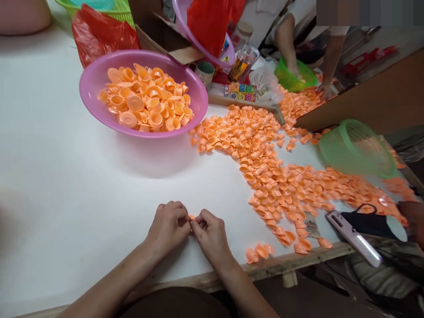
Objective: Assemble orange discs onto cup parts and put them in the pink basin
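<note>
Low over the white table (109, 221), near its front edge, both my hands meet at the fingertips. A small orange plastic piece (191, 217) shows between them, mostly covered by the fingers, so its exact form is hidden. My left hand (169, 226) pinches it from the left and my right hand (213, 236) from the right. Several loose orange plastic toy cups (261, 251) lie to the right of my right hand. Beyond them spreads a large pile of similar orange pieces (258, 150). A pink basin (91, 95) filled with orange toy cups and saucers stands ahead.
At right are a green basket (341, 145), a phone (354, 238) and a black face mask (361, 221). A red plastic bag (99, 35) and a cardboard box (155, 37) stand behind the basin. Another person's hand (326, 90) reaches into the far pile beside a green bowl (304, 79).
</note>
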A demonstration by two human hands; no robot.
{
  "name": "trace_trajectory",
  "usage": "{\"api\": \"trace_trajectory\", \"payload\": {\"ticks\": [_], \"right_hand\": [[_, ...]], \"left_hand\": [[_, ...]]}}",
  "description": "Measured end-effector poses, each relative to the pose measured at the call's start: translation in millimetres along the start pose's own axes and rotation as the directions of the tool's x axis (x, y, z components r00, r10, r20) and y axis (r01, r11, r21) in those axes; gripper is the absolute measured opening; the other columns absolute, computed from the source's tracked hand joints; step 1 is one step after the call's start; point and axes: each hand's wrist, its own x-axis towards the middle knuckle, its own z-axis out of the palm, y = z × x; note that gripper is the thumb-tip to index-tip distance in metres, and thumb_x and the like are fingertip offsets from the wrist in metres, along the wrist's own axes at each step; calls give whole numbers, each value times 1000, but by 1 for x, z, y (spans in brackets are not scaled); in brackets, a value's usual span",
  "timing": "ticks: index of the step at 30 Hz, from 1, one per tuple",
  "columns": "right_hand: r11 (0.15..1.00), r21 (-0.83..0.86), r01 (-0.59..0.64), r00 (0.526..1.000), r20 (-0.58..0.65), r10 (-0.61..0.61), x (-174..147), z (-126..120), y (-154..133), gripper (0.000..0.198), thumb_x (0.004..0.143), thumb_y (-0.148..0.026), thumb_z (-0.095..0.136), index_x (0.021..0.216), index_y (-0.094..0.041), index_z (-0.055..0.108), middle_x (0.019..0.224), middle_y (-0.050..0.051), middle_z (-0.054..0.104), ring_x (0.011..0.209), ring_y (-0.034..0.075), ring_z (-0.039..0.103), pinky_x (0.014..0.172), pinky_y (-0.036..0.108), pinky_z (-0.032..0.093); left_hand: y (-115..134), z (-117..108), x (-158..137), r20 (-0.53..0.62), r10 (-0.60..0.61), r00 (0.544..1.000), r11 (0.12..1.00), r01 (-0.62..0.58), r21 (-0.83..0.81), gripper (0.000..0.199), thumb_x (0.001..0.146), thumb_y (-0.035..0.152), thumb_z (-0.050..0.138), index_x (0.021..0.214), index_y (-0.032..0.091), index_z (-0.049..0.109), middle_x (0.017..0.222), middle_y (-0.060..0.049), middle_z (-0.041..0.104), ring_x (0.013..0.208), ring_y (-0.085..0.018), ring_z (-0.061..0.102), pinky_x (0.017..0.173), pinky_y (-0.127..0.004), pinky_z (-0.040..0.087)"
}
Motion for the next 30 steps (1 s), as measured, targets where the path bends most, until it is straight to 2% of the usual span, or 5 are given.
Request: {"api": "trace_trajectory", "payload": {"ticks": [5, 12, 18, 23, 30], "right_hand": [[998, -64, 29, 1000, -9, -30, 2, 3, 4, 20, 76, -19, 55, 60, -22, 44, 56, -4, 53, 52, 11, 47, 52, 23, 36], [993, 99, 68, 996, -69, -61, -3, 7, 11, 23, 80, -23, 57, 60, -22, 45, 56, -4, 54, 52, 12, 49, 53, 23, 39], [943, 168, 288, 950, -174, -260, -27, 8, 5, 9, 87, -21, 55, 86, -21, 64, 82, 3, 65, 75, 17, 62, 66, 26, 50], [898, 161, 409, 904, -205, -375, -43, 13, -5, 19, 89, -16, 54, 105, -23, 61, 95, 5, 63, 82, 17, 62, 73, 29, 53], [863, 55, 503, 849, -220, -480, -43, 13, -19, 18, 90, -13, 53, 101, -23, 63, 86, 2, 61, 78, 16, 59, 70, 27, 52]], "left_hand": [[-3, -3, 3, 14, 31, 999, 999, -31, 26, 18, 78, 17, 56, 66, 22, 68, 84, -1, 70, 84, -19, 58, 87, -41, 39], [7, 7, -1, -103, -5, 995, 994, 16, 111, 10, 75, 19, 58, 68, 20, 64, 80, -3, 69, 83, -22, 61, 84, -42, 44], [-1, 13, -36, -116, -51, 992, 894, -6, -449, 29, 78, 27, 62, 106, 21, 69, 102, -5, 74, 92, -22, 69, 85, -36, 55], [-3, 10, -60, -182, -16, 983, 794, -98, -600, 29, 81, 25, 64, 109, 25, 71, 112, -4, 73, 105, -22, 68, 97, -36, 54], [-9, 8, -68, -135, 39, 990, 581, -132, -803, 31, 86, 31, 66, 116, 24, 67, 119, -6, 71, 108, -23, 67, 101, -39, 53]]}}
